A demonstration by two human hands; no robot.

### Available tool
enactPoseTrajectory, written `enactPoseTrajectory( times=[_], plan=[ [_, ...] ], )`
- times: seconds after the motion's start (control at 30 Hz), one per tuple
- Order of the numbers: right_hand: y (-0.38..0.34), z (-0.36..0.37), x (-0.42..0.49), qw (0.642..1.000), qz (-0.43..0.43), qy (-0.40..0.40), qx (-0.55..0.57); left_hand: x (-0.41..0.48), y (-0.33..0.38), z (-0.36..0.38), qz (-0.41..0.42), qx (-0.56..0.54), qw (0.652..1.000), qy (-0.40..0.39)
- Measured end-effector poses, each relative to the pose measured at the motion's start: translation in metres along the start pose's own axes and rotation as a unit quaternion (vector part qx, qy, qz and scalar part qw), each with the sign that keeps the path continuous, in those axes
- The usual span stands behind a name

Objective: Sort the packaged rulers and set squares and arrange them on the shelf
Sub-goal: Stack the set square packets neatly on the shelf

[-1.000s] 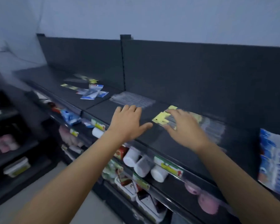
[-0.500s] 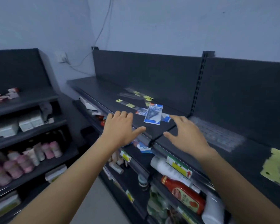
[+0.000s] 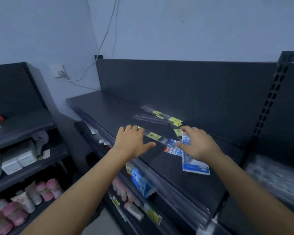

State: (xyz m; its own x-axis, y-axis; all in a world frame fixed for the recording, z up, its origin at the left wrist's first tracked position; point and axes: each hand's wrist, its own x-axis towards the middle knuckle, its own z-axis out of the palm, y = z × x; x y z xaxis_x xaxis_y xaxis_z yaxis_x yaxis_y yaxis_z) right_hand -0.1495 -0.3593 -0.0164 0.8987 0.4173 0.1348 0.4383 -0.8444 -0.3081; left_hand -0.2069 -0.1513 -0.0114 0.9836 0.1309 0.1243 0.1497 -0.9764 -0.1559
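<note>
Reached farther in than half a second ago: then short of the packs, at the front edge of the shelf (image 3: 109,112); now over them.

Nearest, below that edge, a blue box (image 3: 141,182) among goods on the lower tier. On the top board, a blue-and-white set-square pack (image 3: 194,165) lying flat, near end bare, far end under the right hand (image 3: 196,145). Palm down, fingers spread and nearly straight, tips on or just over that pack; contact impossible to tell. Just left of it a second blue pack (image 3: 172,149), overlapping the first; which on top, hard to tell.

Palm down too, the left hand (image 3: 131,143): fingers apart, thumb out towards the other hand, gripping nothing, fingertips over the near end of a clear ruler pack (image 3: 154,136) with a yellow label, lying slantwise between the two hands.

Farther back, more clear ruler packs (image 3: 157,116) with yellow tags, scattered near the back panel. Off to the right, on the next bay, a blurred heap of clear ribbed packs (image 3: 275,177). To the left, separate shelving with pink bottles (image 3: 47,189). On the wall behind, a socket (image 3: 59,71) with a white cable (image 3: 107,31) running up.
</note>
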Motion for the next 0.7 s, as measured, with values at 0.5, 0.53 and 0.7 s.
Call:
enactPoseTrajectory(
  times=[0.5,0.53,0.7],
  plan=[
    [-0.025,0.056,0.111,0.978,0.193,-0.059,-0.047,0.187,-0.048,0.065,0.326,-0.163,0.915,-0.170],
    [-0.026,0.059,0.111,0.973,0.218,-0.056,-0.048,0.197,-0.049,0.068,0.345,-0.169,0.906,-0.179],
    [-0.033,0.060,0.096,0.941,0.329,0.050,-0.053,0.249,-0.060,0.076,0.332,-0.233,0.913,-0.043]
  ],
)
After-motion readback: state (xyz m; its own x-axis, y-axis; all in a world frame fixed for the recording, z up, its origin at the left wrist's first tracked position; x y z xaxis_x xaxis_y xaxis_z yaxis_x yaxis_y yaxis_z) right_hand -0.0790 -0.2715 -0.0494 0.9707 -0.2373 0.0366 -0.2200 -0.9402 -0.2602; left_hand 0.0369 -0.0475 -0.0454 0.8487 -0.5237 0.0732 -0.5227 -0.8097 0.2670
